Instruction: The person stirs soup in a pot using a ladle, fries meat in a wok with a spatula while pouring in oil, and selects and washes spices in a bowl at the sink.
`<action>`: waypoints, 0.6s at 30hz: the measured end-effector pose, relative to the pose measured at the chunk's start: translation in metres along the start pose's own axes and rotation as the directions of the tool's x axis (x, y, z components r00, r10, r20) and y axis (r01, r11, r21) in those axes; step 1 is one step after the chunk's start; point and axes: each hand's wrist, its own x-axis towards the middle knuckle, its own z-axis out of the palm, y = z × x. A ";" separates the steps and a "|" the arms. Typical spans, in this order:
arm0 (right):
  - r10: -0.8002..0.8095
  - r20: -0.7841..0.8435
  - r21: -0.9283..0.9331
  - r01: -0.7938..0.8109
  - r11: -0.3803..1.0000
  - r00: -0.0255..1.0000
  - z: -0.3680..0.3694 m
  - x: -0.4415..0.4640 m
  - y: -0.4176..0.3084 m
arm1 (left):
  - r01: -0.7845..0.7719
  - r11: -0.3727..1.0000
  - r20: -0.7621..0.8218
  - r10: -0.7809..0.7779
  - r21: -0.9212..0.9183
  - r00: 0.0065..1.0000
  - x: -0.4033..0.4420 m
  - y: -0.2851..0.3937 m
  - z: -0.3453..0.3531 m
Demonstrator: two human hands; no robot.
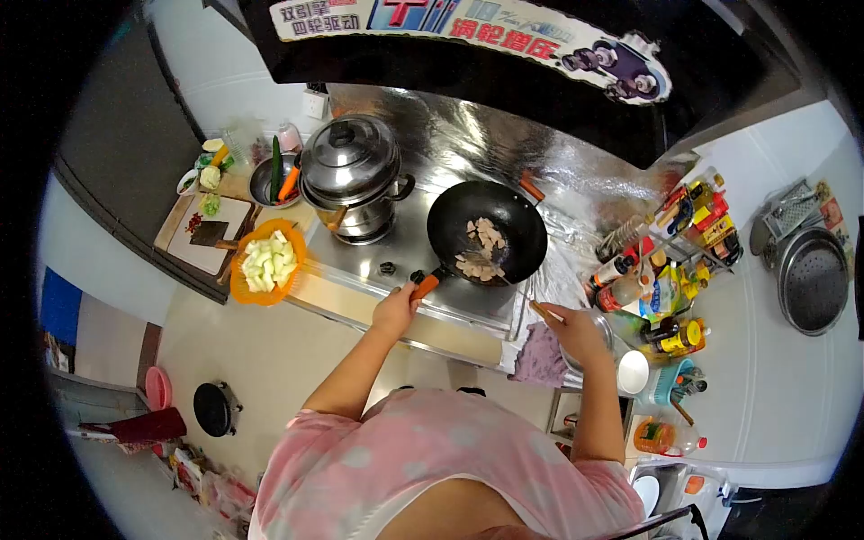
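Note:
My left hand point(396, 312) is closed round the orange handle point(427, 286) of a black wok point(450, 211) on the stove. Pale cooked-looking meat slices point(486, 236) lie in the wok in two loose heaps. My right hand point(574, 334), to the right of the wok, grips the wooden end of a spatula point(537, 309). Its thin metal shaft runs left into the wok, where the blade is hard to make out among the meat. Left of the wok stands a lidded steel steamer pot point(351, 171).
An orange basket of cut pale green vegetable point(268, 263) sits at the counter's left edge, by a cutting board point(234, 216) with a cleaver point(207, 232). Seasoning bottles point(666, 279) crowd the right side. A purple cloth point(540, 354) lies at the front edge; the range hood point(504, 90) hangs above.

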 end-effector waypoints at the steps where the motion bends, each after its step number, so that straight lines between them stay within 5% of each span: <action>1: 0.031 0.046 0.011 -0.032 0.999 0.998 0.002 -0.001 0.000 | 0.003 1.000 -0.017 -0.003 -0.002 1.000 -0.001 0.001 -0.001; 5: -0.070 -0.192 0.082 0.087 0.993 0.979 0.050 0.040 0.036 | 0.010 1.000 -0.004 -0.010 -0.005 1.000 -0.001 0.003 -0.003; 10: 0.049 -0.351 0.181 0.016 0.983 0.935 0.067 0.077 0.063 | 0.027 0.999 0.039 -0.029 0.037 0.999 0.000 0.004 -0.006; 18: 0.059 -0.294 0.247 0.016 0.969 0.954 0.094 0.079 0.053 | -0.017 1.000 0.023 0.017 0.022 1.000 0.001 -0.002 -0.001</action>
